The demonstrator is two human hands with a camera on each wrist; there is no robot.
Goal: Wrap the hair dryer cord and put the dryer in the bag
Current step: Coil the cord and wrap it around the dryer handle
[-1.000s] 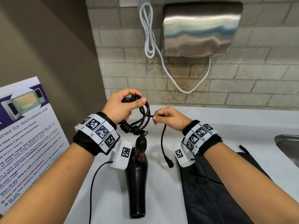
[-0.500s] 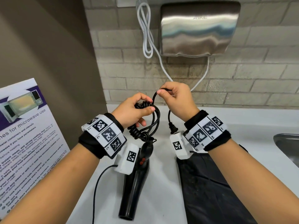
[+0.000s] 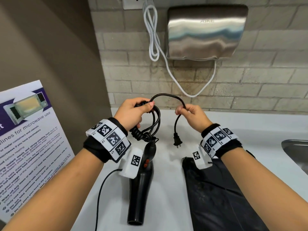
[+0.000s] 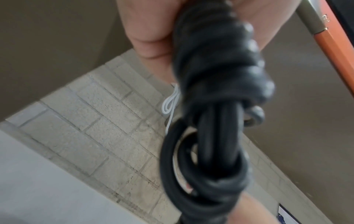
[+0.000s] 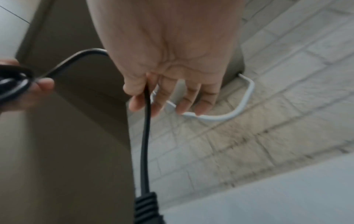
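The left hand (image 3: 131, 112) is curled around a gathered bundle of the black hair dryer cord (image 3: 154, 121), thumb pressed over the top of the loops, with several turns hanging below the fist and a tighter coiled stretch bunched at the bottom; the left wrist view shows the same loops filling the palm, blurred but plainly gripped. From that bundle a free length of cord arches up and over to the right hand (image 3: 191, 115), which pinches it between thumb and forefinger while the other fingers hang loosely curled. Below the pinch the cord drops straight down to the two-pin plug (image 3: 177, 140), which dangles in the air above the counter, touching nothing. The hair dryer (image 3: 141, 182) hangs nearly upright from the coiled end of the cord, handle up with its red switch facing the camera and the nozzle opening pointing down and toward the near edge of the white counter (image 3: 168, 189); whether the nozzle touches the surface cannot be told. Just to the right of it the black bag (image 3: 216, 197) lies flat on the counter, reaching to the near edge. A steel sink (image 3: 295, 152) is set at the counter's right edge. On the brick wall behind hangs a steel hand dryer (image 3: 205, 32) with its looped white cable (image 3: 154, 39), and a microwave-use poster (image 3: 28, 139) leans at the left.
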